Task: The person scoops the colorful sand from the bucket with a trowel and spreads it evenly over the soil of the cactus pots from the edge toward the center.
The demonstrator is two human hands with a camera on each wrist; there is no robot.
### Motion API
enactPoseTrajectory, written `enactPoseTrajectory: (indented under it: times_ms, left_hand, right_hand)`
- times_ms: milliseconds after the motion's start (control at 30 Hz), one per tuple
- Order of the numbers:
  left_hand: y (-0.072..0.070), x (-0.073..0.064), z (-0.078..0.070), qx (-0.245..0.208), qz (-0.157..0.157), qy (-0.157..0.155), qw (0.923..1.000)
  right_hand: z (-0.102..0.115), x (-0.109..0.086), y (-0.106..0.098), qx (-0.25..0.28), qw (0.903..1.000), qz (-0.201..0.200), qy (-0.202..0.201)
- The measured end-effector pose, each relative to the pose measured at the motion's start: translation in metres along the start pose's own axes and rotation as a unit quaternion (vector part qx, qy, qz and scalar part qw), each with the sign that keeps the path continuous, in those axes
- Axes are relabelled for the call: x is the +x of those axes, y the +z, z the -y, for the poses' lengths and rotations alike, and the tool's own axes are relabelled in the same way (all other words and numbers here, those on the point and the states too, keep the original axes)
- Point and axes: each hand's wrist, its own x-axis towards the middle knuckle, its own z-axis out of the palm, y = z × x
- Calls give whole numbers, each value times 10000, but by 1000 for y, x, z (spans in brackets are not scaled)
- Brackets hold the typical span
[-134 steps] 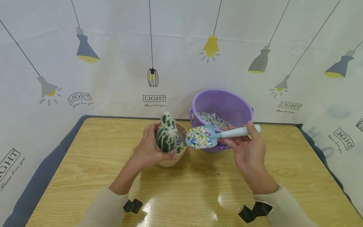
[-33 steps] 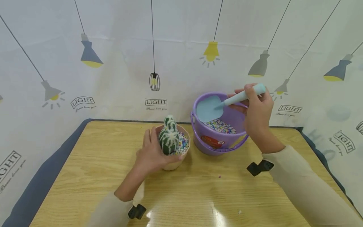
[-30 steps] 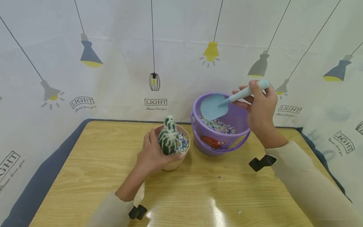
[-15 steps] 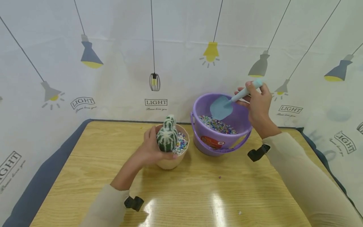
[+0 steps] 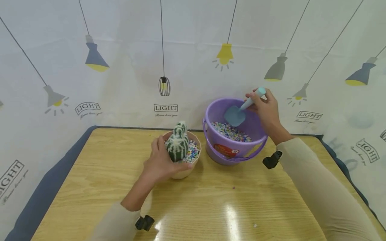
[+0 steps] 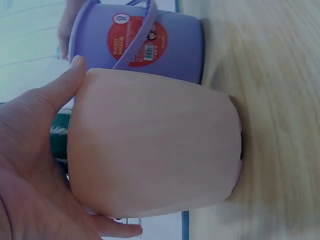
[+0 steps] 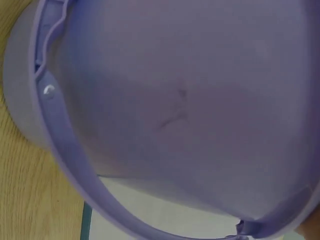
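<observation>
My left hand [image 5: 159, 165] grips the rim of a pale peach flowerpot [image 5: 182, 174], thumb on the near side. In the left wrist view the pot [image 6: 155, 145] fills the middle. A green-and-white striped cactus [image 5: 178, 147] stands in it, with colourful pebbles [image 5: 193, 152] beside the plant. My right hand [image 5: 269, 112] holds a light blue scoop [image 5: 235, 116] by its handle, blade downward inside a purple bucket [image 5: 211, 142]. The blade is just above the pebbles [image 5: 230, 132] lying in the bucket. The bucket wall [image 7: 200, 100] covers most of the right wrist view.
The wooden table [image 5: 102, 174] has a few stray pebbles [image 5: 233, 188] near its front. Behind it hangs a white cloth [image 5: 120, 67] printed with lamps. The bucket handle [image 5: 256, 152] hangs down in front, close right of the pot.
The scoop, full of pebbles beside the pot 4.5 s ago, is now over the bucket with its blade lowered and steeper. More pebbles show in the pot. My left hand stays on the pot.
</observation>
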Motion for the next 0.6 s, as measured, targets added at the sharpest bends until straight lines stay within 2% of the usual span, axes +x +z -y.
enactPoseTrajectory:
  times_ms: [233,300,433,500,600]
  left_hand:
    - [2,3,0,-352,-94,67,9993]
    - [2,4,0,-439,-77,79,9990]
    - [2,3,0,-471,-33,10,9989]
    - [2,2,-1,-472,-15,-54,9989]
    - [1,1,-2,-457,10,-135,9989]
  right_hand:
    - [-6,4,-1,-495,9939,986,-19]
    - [-6,4,-1,-982,9871,1266,-45]
    - [-5,3,-2,-1869,9658,1793,-109]
    - [-5,2,-2,-2026,9586,1999,-93]
    - [-5,0,0,-2070,9544,2148,-64]
